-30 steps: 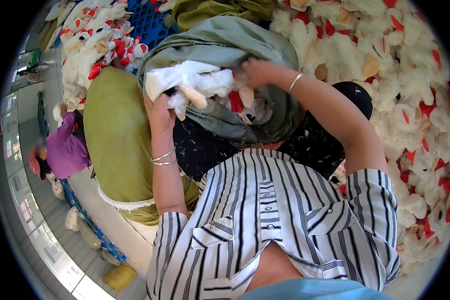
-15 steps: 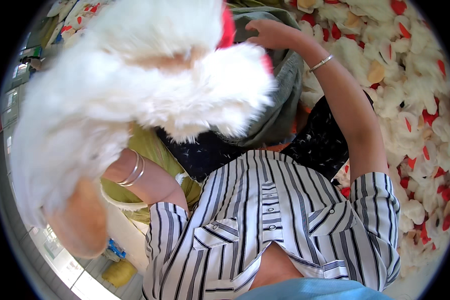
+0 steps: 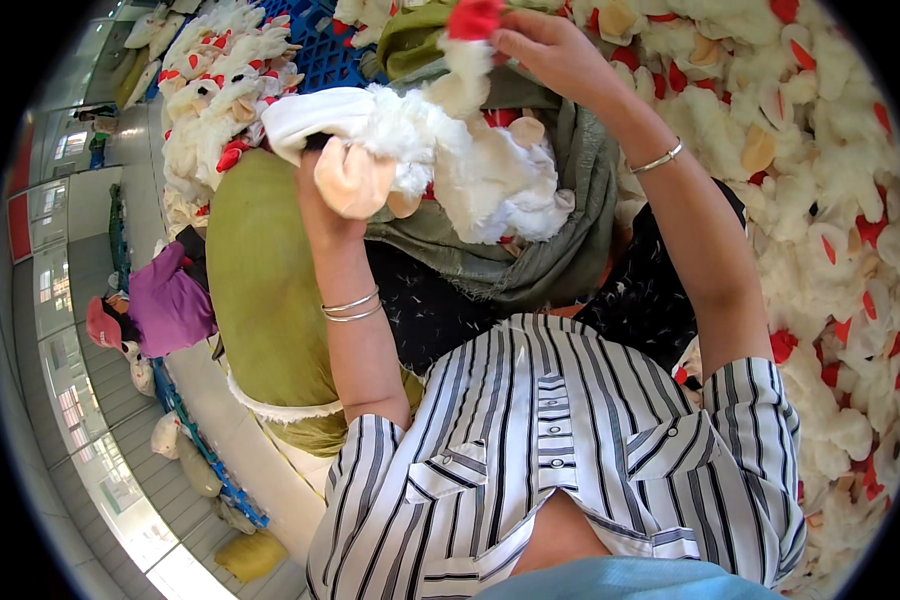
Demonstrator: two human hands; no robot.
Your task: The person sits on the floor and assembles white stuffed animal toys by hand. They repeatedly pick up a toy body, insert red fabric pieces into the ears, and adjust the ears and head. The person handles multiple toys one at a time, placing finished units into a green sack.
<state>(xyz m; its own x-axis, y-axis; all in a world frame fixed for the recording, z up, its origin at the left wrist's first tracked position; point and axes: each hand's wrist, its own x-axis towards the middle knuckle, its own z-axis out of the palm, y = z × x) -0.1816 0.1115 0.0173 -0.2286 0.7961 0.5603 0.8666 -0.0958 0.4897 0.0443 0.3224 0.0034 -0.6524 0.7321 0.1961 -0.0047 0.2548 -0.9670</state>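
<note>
I'm watching left hand (image 3: 332, 205) clutching white plush piece (image 3: 425, 145), right hand (image 3: 555, 58) pinching red tip (image 3: 474, 20) above; grey-green sack (image 3: 590, 195) is gaping underneath, olive bundle (image 3: 268, 270) bulging at left.

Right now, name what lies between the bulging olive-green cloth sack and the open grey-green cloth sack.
In the head view, the left forearm and white-flecked black cloth.

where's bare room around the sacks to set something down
The pale strip between the olive sack and blue edging looks bare. Crowded: the right side, under the white plush pile, and the grey-green sack, its mouth full of plush pieces.
</note>
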